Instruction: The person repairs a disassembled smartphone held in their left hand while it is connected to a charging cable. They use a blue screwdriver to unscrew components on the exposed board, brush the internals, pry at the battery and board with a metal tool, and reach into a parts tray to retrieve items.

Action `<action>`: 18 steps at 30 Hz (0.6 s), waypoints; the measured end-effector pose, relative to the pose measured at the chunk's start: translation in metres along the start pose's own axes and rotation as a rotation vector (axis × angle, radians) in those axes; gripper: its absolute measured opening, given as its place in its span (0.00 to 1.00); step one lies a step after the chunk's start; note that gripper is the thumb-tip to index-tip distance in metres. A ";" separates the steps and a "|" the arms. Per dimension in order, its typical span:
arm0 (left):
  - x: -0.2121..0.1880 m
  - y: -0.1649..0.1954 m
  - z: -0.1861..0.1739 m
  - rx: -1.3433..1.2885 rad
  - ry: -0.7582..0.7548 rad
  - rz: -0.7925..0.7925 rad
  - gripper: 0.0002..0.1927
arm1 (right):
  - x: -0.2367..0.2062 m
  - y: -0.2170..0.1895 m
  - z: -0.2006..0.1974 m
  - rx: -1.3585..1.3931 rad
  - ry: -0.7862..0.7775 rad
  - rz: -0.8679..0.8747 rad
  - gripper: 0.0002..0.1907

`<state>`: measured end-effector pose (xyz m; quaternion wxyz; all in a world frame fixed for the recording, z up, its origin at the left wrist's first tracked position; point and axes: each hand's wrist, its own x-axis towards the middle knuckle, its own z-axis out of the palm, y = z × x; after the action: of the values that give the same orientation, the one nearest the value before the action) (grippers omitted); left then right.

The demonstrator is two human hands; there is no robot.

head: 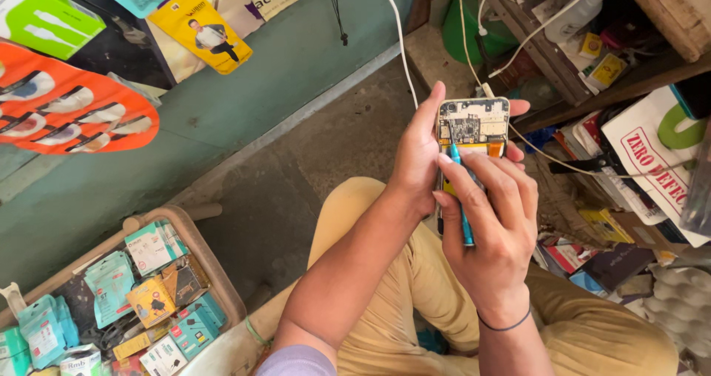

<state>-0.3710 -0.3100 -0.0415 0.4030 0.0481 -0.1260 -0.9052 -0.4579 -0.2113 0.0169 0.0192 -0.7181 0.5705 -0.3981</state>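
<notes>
My left hand (416, 161) grips an opened phone (474, 124) by its left edge, with fingertips showing past its right side. The back cover is off, so the circuit board and an orange flex strip are exposed. My right hand (496, 228) holds a thin blue screwdriver-like tool (466, 231) like a pen, its tip resting on the board near the phone's left side. The hand covers the phone's lower half. Both hands hover above my lap in tan trousers.
A wooden tray (200, 243) of small packaged accessories sits at the lower left. White cables (396, 35) hang down behind the phone. Cluttered shelves (563, 72), a white printed box (652, 154) and an egg carton (681, 302) crowd the right side.
</notes>
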 end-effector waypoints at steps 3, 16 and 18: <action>0.000 0.001 0.000 -0.014 0.016 -0.002 0.44 | 0.000 0.000 0.000 0.000 0.000 0.002 0.18; 0.000 0.001 -0.001 0.004 0.002 -0.001 0.44 | 0.001 -0.001 0.000 -0.006 -0.003 -0.007 0.18; 0.000 0.001 -0.001 -0.014 0.007 -0.013 0.44 | 0.001 -0.001 0.000 -0.015 -0.012 0.000 0.18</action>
<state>-0.3705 -0.3104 -0.0419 0.3980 0.0492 -0.1180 -0.9084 -0.4571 -0.2114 0.0179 0.0176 -0.7206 0.5733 -0.3894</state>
